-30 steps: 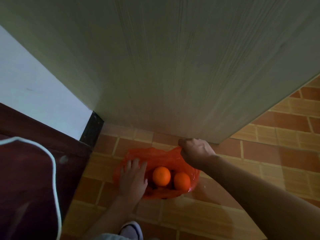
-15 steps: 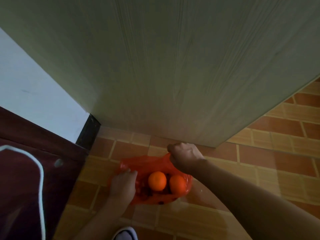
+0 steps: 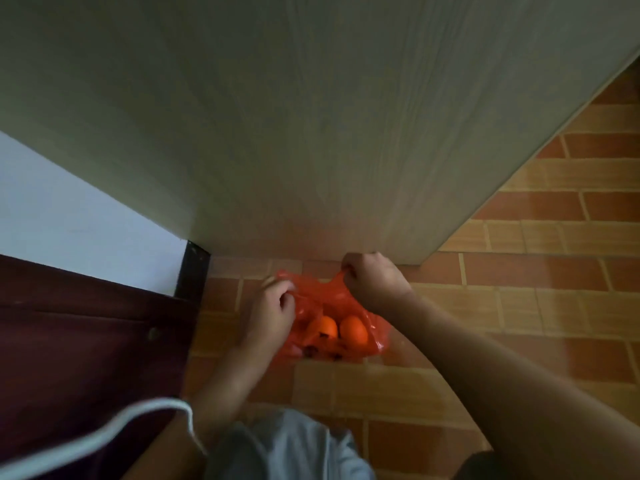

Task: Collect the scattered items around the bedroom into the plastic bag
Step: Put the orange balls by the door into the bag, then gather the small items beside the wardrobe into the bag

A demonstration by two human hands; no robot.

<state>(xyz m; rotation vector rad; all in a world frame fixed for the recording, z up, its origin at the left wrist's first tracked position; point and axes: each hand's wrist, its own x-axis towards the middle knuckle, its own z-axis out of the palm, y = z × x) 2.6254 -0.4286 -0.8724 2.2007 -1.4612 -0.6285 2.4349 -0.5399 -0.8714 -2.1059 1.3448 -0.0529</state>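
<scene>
- Pale wooden panel point(image 3: 311, 116): looming over the far half of the scene, lower edge just beyond the bag; best to lift straight toward the near side so knuckles and plastic avoid scraping it.
- Brick-patterned tile floor point(image 3: 519, 306): bearing the bag's weight for now, by the look of it; better to raise both sides evenly so nothing spills.
- Dark red furniture point(image 3: 69, 341) at left, well apart from the bag; no obstacle to the lift.
- Red plastic bag point(image 3: 375, 336): lying on the floor between the two hands, mouth pulled open and upward, thin film stretched at both grips; likely to tear if yanked, so gentle, steady tension advised.
- Right hand point(image 3: 375, 282): clenched around the bag's far-right handle, touching the plastic, just beside the panel's lower edge.
- Left hand point(image 3: 273, 308): fingers curled, pinching the bag's left rim, partly covering that side.
- Two oranges point(image 3: 352, 330): side by side inside the bag, below and between the hands, touching each other; keeping the mouth gathered above them should stop any roll-out.
- Small dark items near the bag's near edge: too blurred to identify.
</scene>
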